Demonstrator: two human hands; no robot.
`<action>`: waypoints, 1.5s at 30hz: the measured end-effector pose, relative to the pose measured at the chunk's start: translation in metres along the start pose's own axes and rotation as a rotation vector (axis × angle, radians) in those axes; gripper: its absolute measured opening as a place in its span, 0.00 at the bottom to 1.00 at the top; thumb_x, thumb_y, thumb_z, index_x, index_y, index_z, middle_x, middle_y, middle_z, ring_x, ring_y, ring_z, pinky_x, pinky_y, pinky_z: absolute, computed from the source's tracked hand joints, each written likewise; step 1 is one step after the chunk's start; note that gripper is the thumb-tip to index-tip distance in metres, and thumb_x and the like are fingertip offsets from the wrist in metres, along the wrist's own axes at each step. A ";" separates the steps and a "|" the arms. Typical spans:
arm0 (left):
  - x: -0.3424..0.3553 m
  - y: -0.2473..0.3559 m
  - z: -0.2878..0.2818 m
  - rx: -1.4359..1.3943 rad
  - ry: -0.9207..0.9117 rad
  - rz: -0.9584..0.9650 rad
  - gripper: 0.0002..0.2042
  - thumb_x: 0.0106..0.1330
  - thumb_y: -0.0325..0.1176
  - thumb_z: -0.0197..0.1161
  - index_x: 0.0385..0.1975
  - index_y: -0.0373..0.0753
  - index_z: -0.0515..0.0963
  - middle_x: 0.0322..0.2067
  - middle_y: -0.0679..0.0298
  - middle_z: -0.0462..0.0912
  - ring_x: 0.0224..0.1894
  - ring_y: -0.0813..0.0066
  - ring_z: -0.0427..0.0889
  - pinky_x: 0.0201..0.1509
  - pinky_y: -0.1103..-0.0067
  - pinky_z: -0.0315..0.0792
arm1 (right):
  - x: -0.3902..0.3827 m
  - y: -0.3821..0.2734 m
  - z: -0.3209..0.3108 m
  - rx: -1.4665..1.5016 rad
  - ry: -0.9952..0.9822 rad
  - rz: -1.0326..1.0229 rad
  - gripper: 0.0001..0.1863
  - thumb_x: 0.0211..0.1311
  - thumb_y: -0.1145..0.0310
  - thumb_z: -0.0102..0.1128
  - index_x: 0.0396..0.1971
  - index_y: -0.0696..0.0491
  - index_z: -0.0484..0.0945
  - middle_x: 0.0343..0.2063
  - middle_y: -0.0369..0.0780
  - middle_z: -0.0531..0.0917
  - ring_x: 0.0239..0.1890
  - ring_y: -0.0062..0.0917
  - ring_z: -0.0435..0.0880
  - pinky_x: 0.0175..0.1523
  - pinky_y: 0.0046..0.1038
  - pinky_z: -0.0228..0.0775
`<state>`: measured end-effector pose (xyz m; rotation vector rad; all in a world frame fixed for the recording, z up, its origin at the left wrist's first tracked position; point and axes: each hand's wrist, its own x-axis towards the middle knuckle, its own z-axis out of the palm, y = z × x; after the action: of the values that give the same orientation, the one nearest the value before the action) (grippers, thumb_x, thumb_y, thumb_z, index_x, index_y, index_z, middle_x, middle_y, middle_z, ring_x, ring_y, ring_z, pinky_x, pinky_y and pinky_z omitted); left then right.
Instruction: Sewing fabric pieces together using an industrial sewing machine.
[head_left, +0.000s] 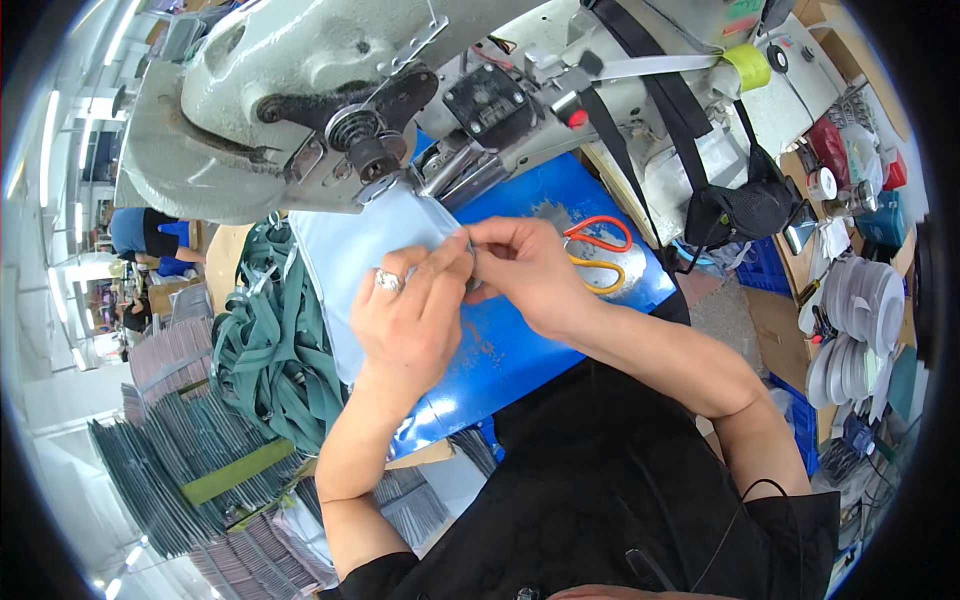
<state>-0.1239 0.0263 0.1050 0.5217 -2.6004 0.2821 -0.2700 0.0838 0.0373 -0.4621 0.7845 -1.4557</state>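
Blue table (530, 350) under the sewing machine (300, 90) carries limp pale-blue fabric (360, 250), whose right corner both hands (415, 310) (520, 262) pinch shut, perhaps around a small part, scissors (598, 252) just right.

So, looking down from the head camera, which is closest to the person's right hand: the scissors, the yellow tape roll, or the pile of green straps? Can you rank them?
From the right hand:
1. Scissors, orange and yellow handles, just to its right on the blue table cover.
2. Pile of green straps, off to the left, past the left hand.
3. Yellow tape roll, up on the sewing machine, far upper right.
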 end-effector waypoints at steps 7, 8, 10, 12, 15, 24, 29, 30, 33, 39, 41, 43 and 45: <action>0.005 -0.030 0.005 -0.020 -0.035 -0.073 0.19 0.51 0.23 0.70 0.46 0.39 0.84 0.44 0.64 0.86 0.44 0.64 0.83 0.39 0.70 0.75 | 0.036 0.002 0.013 0.022 0.152 -0.051 0.09 0.63 0.72 0.69 0.40 0.60 0.88 0.32 0.34 0.87 0.32 0.12 0.82 0.31 0.19 0.73; 0.002 -0.031 0.000 0.040 -0.074 -0.111 0.24 0.50 0.23 0.70 0.52 0.40 0.82 0.48 0.62 0.84 0.47 0.61 0.82 0.44 0.68 0.75 | 0.039 0.007 0.014 -0.043 0.148 -0.118 0.08 0.65 0.71 0.71 0.42 0.58 0.88 0.34 0.34 0.89 0.33 0.11 0.82 0.33 0.18 0.72; -0.015 -0.045 -0.002 0.104 -0.162 -0.213 0.38 0.49 0.24 0.70 0.66 0.46 0.73 0.55 0.58 0.79 0.54 0.53 0.79 0.56 0.63 0.75 | 0.049 0.017 0.009 -0.068 0.175 -0.173 0.09 0.64 0.71 0.72 0.41 0.58 0.88 0.33 0.35 0.88 0.31 0.11 0.81 0.32 0.18 0.70; -0.035 -0.057 -0.014 0.128 -0.309 -0.345 0.39 0.53 0.23 0.68 0.71 0.50 0.70 0.46 0.57 0.79 0.45 0.54 0.83 0.47 0.64 0.78 | 0.051 0.016 0.014 -0.080 0.193 -0.211 0.11 0.60 0.72 0.75 0.38 0.62 0.87 0.29 0.36 0.87 0.28 0.12 0.80 0.29 0.18 0.68; -0.045 -0.061 -0.030 0.170 -0.342 -0.285 0.43 0.55 0.24 0.67 0.74 0.59 0.66 0.36 0.60 0.74 0.32 0.61 0.83 0.36 0.68 0.79 | 0.042 -0.003 0.021 -0.174 0.235 -0.082 0.11 0.59 0.72 0.74 0.38 0.62 0.85 0.28 0.36 0.86 0.26 0.15 0.81 0.26 0.19 0.69; 0.008 -0.037 -0.083 0.280 -0.534 -0.069 0.35 0.61 0.24 0.60 0.71 0.63 0.72 0.29 0.59 0.71 0.23 0.61 0.81 0.28 0.67 0.77 | 0.034 -0.008 0.036 -0.453 0.256 -0.081 0.16 0.58 0.74 0.67 0.46 0.61 0.79 0.33 0.36 0.83 0.30 0.17 0.80 0.30 0.24 0.72; 0.021 -0.028 -0.092 0.297 -0.565 -0.055 0.34 0.61 0.25 0.60 0.70 0.62 0.73 0.30 0.58 0.72 0.23 0.59 0.82 0.29 0.66 0.78 | 0.027 -0.007 0.040 -0.556 0.259 -0.166 0.17 0.58 0.75 0.66 0.48 0.60 0.78 0.35 0.35 0.82 0.31 0.17 0.79 0.32 0.25 0.72; 0.023 -0.026 -0.092 0.317 -0.586 -0.047 0.34 0.61 0.25 0.60 0.70 0.62 0.73 0.31 0.58 0.72 0.24 0.59 0.82 0.29 0.66 0.78 | 0.029 -0.008 0.037 -0.545 0.252 -0.129 0.17 0.58 0.75 0.66 0.48 0.60 0.79 0.35 0.35 0.81 0.32 0.17 0.79 0.33 0.25 0.73; 0.023 -0.030 -0.092 0.333 -0.593 -0.001 0.34 0.60 0.25 0.60 0.70 0.61 0.73 0.32 0.58 0.73 0.24 0.59 0.82 0.29 0.67 0.78 | 0.026 -0.014 0.030 -0.490 0.208 -0.060 0.17 0.59 0.75 0.66 0.49 0.58 0.80 0.37 0.35 0.81 0.35 0.18 0.80 0.36 0.25 0.75; 0.025 -0.043 -0.097 0.380 -0.657 0.120 0.32 0.59 0.26 0.60 0.67 0.60 0.77 0.32 0.58 0.73 0.25 0.60 0.83 0.29 0.68 0.78 | 0.020 -0.028 0.025 -0.347 0.122 0.036 0.17 0.57 0.75 0.67 0.48 0.57 0.83 0.35 0.34 0.84 0.35 0.19 0.82 0.37 0.26 0.76; 0.030 -0.041 -0.098 0.362 -0.651 0.107 0.31 0.60 0.27 0.60 0.66 0.59 0.78 0.32 0.58 0.73 0.25 0.60 0.83 0.29 0.68 0.77 | 0.021 -0.027 0.027 -0.329 0.147 0.040 0.15 0.55 0.77 0.68 0.45 0.59 0.84 0.32 0.35 0.87 0.31 0.19 0.83 0.35 0.27 0.75; 0.033 -0.036 -0.099 0.343 -0.646 0.090 0.30 0.60 0.27 0.59 0.65 0.58 0.79 0.32 0.58 0.73 0.25 0.60 0.83 0.29 0.68 0.77 | 0.019 -0.025 0.030 -0.354 0.091 0.032 0.19 0.58 0.73 0.68 0.50 0.55 0.82 0.40 0.33 0.83 0.38 0.18 0.82 0.41 0.26 0.77; 0.038 -0.031 -0.099 0.368 -0.636 0.092 0.29 0.60 0.28 0.59 0.64 0.56 0.80 0.32 0.57 0.73 0.25 0.60 0.83 0.29 0.68 0.77 | 0.023 -0.017 0.030 -0.397 0.141 -0.002 0.18 0.58 0.72 0.69 0.49 0.55 0.82 0.40 0.33 0.84 0.39 0.18 0.82 0.41 0.26 0.77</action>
<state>-0.1020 0.0147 0.2121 0.7084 -3.2120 0.7385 -0.2620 0.0548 0.0651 -0.6641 1.1947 -1.3461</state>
